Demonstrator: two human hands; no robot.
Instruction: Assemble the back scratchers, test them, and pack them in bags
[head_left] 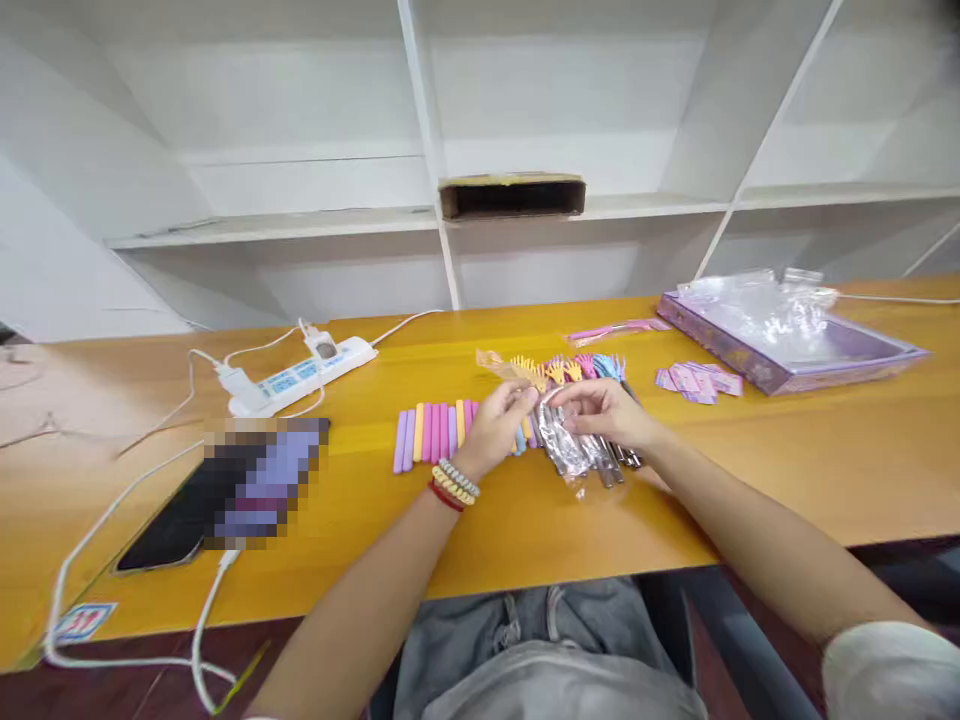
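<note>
My left hand, with beaded and red bands at the wrist, is closed, thumb and forefinger pinched at the edge of a crinkled clear plastic bag. Across from it, my right hand pinches the same bag between thumb and fingers. Under and behind the hands lie several back scratchers with small hand-shaped heads in yellow, pink and blue and metal rods. A row of purple, yellow and pink handles lies by my left hand. The fingers partly hide the rods and handles.
Small pink cards and a wrapped pink item lie to the right. A purple box tray holds clear bags. At left are a power strip, a dark phone and white cables. White shelves stand behind.
</note>
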